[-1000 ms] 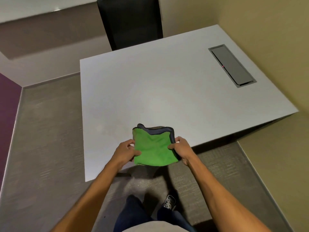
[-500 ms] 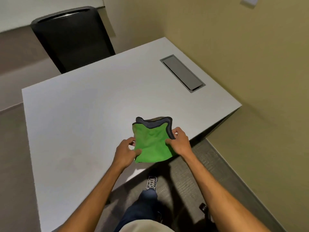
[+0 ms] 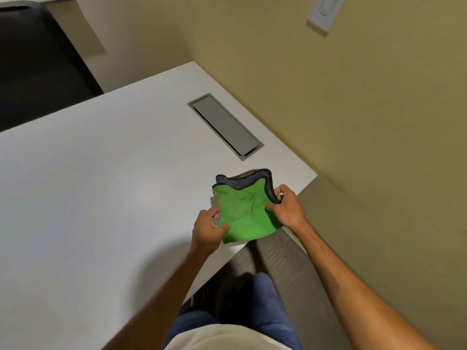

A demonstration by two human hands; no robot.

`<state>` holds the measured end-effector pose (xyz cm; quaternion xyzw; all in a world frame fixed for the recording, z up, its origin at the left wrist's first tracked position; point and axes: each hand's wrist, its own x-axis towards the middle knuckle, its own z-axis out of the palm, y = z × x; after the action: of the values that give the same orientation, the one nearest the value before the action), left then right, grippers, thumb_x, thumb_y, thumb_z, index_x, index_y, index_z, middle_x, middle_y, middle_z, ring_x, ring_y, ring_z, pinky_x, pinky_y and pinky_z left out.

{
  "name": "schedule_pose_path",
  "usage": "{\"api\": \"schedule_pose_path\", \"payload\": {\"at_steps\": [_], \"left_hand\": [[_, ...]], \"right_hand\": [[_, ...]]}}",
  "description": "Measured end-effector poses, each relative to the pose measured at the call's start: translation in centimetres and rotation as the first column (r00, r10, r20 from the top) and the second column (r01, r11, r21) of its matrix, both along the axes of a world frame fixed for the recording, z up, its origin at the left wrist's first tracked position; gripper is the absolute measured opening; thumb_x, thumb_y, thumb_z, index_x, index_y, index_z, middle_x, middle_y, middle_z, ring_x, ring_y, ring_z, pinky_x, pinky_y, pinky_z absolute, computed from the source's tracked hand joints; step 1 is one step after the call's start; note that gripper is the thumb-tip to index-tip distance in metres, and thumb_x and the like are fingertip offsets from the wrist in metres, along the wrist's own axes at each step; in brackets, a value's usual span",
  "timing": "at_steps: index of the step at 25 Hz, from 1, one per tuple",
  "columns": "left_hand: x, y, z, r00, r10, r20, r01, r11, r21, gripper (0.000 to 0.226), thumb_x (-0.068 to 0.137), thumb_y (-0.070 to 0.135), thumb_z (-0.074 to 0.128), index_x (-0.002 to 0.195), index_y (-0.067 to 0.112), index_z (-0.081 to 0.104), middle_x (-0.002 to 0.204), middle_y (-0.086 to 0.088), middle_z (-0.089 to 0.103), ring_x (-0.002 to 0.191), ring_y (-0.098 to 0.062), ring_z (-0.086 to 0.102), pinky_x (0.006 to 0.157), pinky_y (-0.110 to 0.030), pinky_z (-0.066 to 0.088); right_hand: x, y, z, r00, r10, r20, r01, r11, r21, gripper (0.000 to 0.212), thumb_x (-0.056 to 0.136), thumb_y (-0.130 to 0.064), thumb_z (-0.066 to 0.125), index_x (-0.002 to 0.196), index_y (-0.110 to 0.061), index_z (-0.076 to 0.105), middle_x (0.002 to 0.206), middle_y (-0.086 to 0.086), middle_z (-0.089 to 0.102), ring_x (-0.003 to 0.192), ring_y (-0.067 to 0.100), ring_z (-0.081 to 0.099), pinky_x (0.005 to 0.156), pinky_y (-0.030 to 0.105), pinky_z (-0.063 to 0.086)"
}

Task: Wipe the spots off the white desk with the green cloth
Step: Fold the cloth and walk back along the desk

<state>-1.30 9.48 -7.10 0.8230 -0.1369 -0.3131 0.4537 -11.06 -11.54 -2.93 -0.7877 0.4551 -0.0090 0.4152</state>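
Observation:
A folded green cloth with a dark grey border is held flat just above the near right corner of the white desk. My left hand pinches its left edge and my right hand pinches its right edge by the grey border. The cloth hangs partly over the desk's front edge. I cannot make out any spots on the desk surface from here.
A grey cable hatch is set into the desk near the olive wall. A black chair stands behind the far side. A white wall plate sits high on the wall. My legs and carpet lie below the desk edge.
The view has swung right and closer to the desk's right corner. Both hands keep holding the cloth, which now lies nearer the wall and the cable hatch.

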Motion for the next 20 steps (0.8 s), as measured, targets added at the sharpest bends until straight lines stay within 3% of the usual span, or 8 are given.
{"api": "schedule_pose_path", "payload": {"at_steps": [4, 7, 10, 13, 15, 20], "left_hand": [[0.3, -6.5, -1.2, 1.0, -0.017, -0.016, 0.018, 0.998, 0.064, 0.051, 0.079, 0.019, 0.082, 0.127, 0.017, 0.065, 0.115, -0.013, 0.062, 0.108, -0.03, 0.061, 0.084, -0.028, 0.044], [0.8, -11.8, -2.0, 0.999, 0.011, -0.037, -0.007, 0.996, 0.09, 0.055, 0.084, 0.021, 0.079, 0.135, 0.025, 0.06, 0.122, -0.006, 0.06, 0.106, -0.02, 0.057, 0.084, -0.028, 0.042], [1.4, -17.0, -3.4, 0.987, 0.095, -0.132, -0.085, 0.993, 0.076, 0.058, 0.085, 0.015, 0.076, 0.139, 0.023, 0.058, 0.123, -0.006, 0.06, 0.109, -0.025, 0.062, 0.088, -0.036, 0.052], [1.1, -22.0, -4.7, 0.953, 0.227, -0.201, -0.209, 0.972, 0.106, 0.054, 0.084, 0.008, 0.075, 0.134, 0.02, 0.062, 0.116, -0.009, 0.066, 0.11, -0.031, 0.063, 0.096, -0.047, 0.055], [0.7, -24.6, -5.5, 0.931, 0.291, -0.221, -0.266, 0.954, 0.139, 0.052, 0.084, 0.006, 0.074, 0.133, 0.02, 0.063, 0.113, -0.01, 0.068, 0.108, -0.03, 0.064, 0.093, -0.045, 0.056], [0.1, -28.4, -6.6, 0.904, 0.358, -0.234, -0.329, 0.931, 0.156, 0.048, 0.086, 0.006, 0.072, 0.131, 0.021, 0.064, 0.103, -0.003, 0.069, 0.095, -0.02, 0.065, 0.076, -0.026, 0.05]], "right_hand": [[1.4, -6.5, 0.5, 0.996, 0.071, -0.059, -0.074, 0.996, -0.059, 0.033, 0.08, -0.003, 0.077, 0.088, -0.018, 0.049, 0.077, 0.001, 0.057, 0.065, 0.018, 0.052, 0.057, 0.029, 0.039], [3.0, -11.8, -0.3, 0.987, 0.119, -0.106, -0.131, 0.985, -0.109, 0.033, 0.08, -0.004, 0.076, 0.084, -0.021, 0.048, 0.074, -0.002, 0.056, 0.06, 0.011, 0.047, 0.054, 0.026, 0.035], [5.0, -16.8, -2.0, 0.981, 0.179, -0.073, -0.188, 0.972, -0.143, 0.033, 0.083, 0.0, 0.066, 0.078, -0.023, 0.043, 0.068, -0.006, 0.05, 0.062, 0.019, 0.045, 0.053, 0.031, 0.031], [6.6, -21.5, -3.8, 0.969, 0.238, -0.062, -0.245, 0.962, -0.125, 0.02, 0.086, 0.0, 0.068, 0.095, -0.013, 0.056, 0.084, 0.0, 0.065, 0.078, 0.026, 0.061, 0.07, 0.038, 0.051], [7.2, -23.9, -4.7, 0.962, 0.266, -0.055, -0.27, 0.959, -0.086, 0.021, 0.086, 0.001, 0.07, 0.1, -0.009, 0.059, 0.091, 0.004, 0.069, 0.085, 0.029, 0.067, 0.081, 0.043, 0.056], [7.9, -28.2, -7.0, 0.946, 0.314, -0.077, -0.319, 0.946, -0.063, 0.022, 0.083, 0.0, 0.075, 0.097, -0.009, 0.06, 0.098, 0.012, 0.072, 0.093, 0.033, 0.069, 0.087, 0.049, 0.059]]}}
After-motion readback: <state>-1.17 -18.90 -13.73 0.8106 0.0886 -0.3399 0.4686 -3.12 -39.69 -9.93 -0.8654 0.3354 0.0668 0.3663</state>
